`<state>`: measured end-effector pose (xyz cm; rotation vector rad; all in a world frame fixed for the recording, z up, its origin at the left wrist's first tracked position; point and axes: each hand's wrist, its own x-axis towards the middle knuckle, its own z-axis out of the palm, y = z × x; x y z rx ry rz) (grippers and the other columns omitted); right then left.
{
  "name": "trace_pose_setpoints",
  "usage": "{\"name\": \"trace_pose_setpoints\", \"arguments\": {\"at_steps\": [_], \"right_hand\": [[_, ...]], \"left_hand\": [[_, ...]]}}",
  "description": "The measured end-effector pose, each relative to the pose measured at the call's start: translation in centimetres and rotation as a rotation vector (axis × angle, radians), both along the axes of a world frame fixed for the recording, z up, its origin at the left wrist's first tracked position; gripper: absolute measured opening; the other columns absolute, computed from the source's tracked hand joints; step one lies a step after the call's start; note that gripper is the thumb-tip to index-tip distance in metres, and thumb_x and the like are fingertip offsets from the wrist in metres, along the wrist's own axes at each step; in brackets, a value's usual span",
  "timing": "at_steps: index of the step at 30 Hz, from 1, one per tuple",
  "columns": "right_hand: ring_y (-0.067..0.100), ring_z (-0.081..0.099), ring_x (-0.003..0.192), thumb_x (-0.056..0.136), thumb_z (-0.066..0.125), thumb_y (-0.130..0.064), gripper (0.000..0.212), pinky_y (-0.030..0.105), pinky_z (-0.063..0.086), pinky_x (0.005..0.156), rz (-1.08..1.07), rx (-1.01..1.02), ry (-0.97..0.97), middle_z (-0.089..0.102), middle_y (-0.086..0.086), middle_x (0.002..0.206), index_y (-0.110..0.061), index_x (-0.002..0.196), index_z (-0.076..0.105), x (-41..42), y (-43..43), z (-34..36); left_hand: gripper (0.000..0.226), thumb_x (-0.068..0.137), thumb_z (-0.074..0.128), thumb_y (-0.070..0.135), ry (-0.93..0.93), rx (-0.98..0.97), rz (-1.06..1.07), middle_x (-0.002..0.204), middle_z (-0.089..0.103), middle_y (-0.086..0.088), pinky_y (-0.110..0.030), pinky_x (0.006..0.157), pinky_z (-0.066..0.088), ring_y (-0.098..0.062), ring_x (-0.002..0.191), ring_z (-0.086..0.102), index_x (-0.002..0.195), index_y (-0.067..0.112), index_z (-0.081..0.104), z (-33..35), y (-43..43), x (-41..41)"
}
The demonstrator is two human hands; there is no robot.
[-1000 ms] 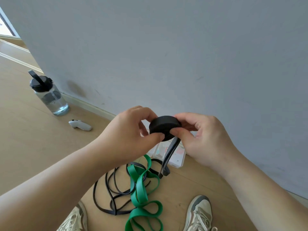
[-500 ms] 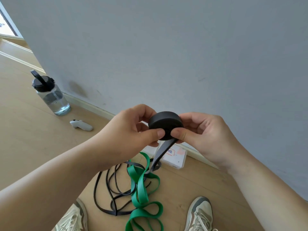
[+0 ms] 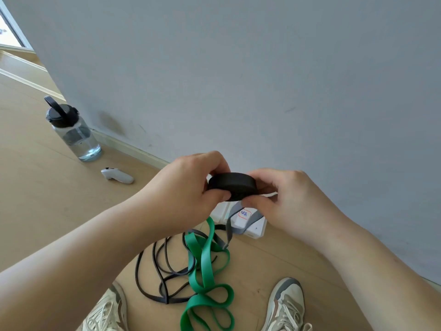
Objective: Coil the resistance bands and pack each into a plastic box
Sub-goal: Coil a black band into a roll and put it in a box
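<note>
Both bare forearms converge at centre. Left hand [image 3: 188, 187] and right hand [image 3: 288, 199] face each other, fingers curled, thumbs and fingertips pinching inward.

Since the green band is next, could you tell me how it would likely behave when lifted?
The green band lies in loose loops, so it is probably floppy. It crosses the thin black band, so it may drag that along.

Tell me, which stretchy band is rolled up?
The black band, held between both hands, is rolled into a tight coil. The green band and thin dark band lie loose on the floor.
</note>
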<state>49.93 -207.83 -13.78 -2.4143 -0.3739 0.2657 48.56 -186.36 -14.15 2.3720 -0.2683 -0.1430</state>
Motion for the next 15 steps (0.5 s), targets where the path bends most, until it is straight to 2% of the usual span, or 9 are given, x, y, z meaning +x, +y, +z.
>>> {"name": "trace_pose_setpoints", "arguments": {"at_steps": [2,4,5,7,8,9,11,12,15], "right_hand": [[-0.003,0.072,0.086,0.088,0.078,-0.018,0.02,0.02,0.057,0.081,-0.009,0.04,0.019,0.078,-0.017,0.086,-0.034,0.1,0.077,0.1,-0.2,0.1],[-0.003,0.073,0.09,0.089,0.079,-0.015,0.024,0.018,0.057,0.087,-0.024,0.105,0.058,0.079,-0.016,0.09,-0.035,0.102,0.077,0.1,-0.3,0.4],[-0.002,0.074,0.091,0.088,0.079,-0.012,0.025,0.021,0.058,0.09,-0.036,0.169,0.095,0.08,-0.015,0.092,-0.033,0.103,0.077,0.1,-0.3,0.5],[0.006,0.077,0.092,0.088,0.079,-0.009,0.024,0.032,0.06,0.094,-0.073,0.289,0.13,0.081,-0.011,0.093,-0.027,0.103,0.079,0.2,-0.5,0.8],[0.007,0.077,0.091,0.087,0.08,-0.009,0.023,0.033,0.06,0.093,-0.086,0.304,0.113,0.082,-0.01,0.092,-0.026,0.102,0.08,0.2,-0.6,0.8],[0.005,0.077,0.088,0.086,0.081,-0.01,0.022,0.029,0.061,0.089,-0.094,0.284,0.091,0.081,-0.011,0.089,-0.026,0.1,0.081,0.2,-0.6,0.9],[0.0,0.074,0.077,0.083,0.083,-0.013,0.02,0.016,0.057,0.076,-0.083,0.175,0.062,0.079,-0.015,0.082,-0.031,0.093,0.081,-0.1,-0.5,0.8],[0.001,0.072,0.074,0.084,0.083,-0.016,0.018,0.016,0.056,0.071,-0.077,0.112,0.045,0.078,-0.015,0.079,-0.032,0.091,0.081,-0.3,-0.2,0.7],[0.018,0.071,0.075,0.083,0.072,-0.023,0.013,0.039,0.06,0.07,0.022,-0.064,-0.058,0.075,-0.004,0.077,-0.028,0.094,0.077,-0.5,0.4,-0.2]], "left_hand": [[0.018,0.091,0.075,0.027,0.121,-0.089,0.041,0.079,0.071,0.008,-0.024,0.06,0.052,-0.007,0.072,0.066,0.1,0.037,0.062,0.2,0.1,0.0],[0.018,0.093,0.074,0.023,0.209,-0.191,0.06,0.083,0.074,0.014,-0.02,0.061,0.054,-0.004,0.071,0.072,0.1,0.033,0.06,0.2,0.0,-0.1],[0.018,0.093,0.074,0.02,0.251,-0.27,0.074,0.086,0.075,0.016,-0.019,0.067,0.056,-0.003,0.072,0.074,0.101,0.029,0.061,0.2,-0.1,-0.2],[0.017,0.094,0.074,0.016,0.321,-0.44,0.101,0.095,0.077,0.01,-0.03,0.083,0.061,-0.01,0.078,0.078,0.103,0.022,0.061,0.3,0.0,-0.1],[0.018,0.093,0.075,0.016,0.334,-0.477,0.1,0.097,0.077,0.009,-0.034,0.085,0.062,-0.012,0.079,0.078,0.103,0.022,0.062,0.3,-0.1,-0.2],[0.018,0.092,0.076,0.017,0.321,-0.45,0.09,0.095,0.076,0.011,-0.032,0.083,0.062,-0.011,0.078,0.078,0.103,0.024,0.063,0.2,-0.1,-0.3],[0.019,0.089,0.078,0.026,0.171,-0.197,0.06,0.088,0.07,0.018,-0.026,0.071,0.058,-0.005,0.073,0.071,0.1,0.033,0.064,-0.3,-0.1,-0.3],[0.02,0.087,0.078,0.031,0.061,-0.059,0.04,0.087,0.067,0.019,-0.025,0.066,0.054,-0.003,0.072,0.066,0.1,0.037,0.065,-0.5,-0.1,-0.4],[0.03,0.084,0.078,0.033,-0.126,0.07,-0.067,0.098,0.061,0.019,-0.022,0.065,0.045,0.003,0.073,0.058,0.11,0.04,0.065,-0.7,-0.6,-0.4]]}}
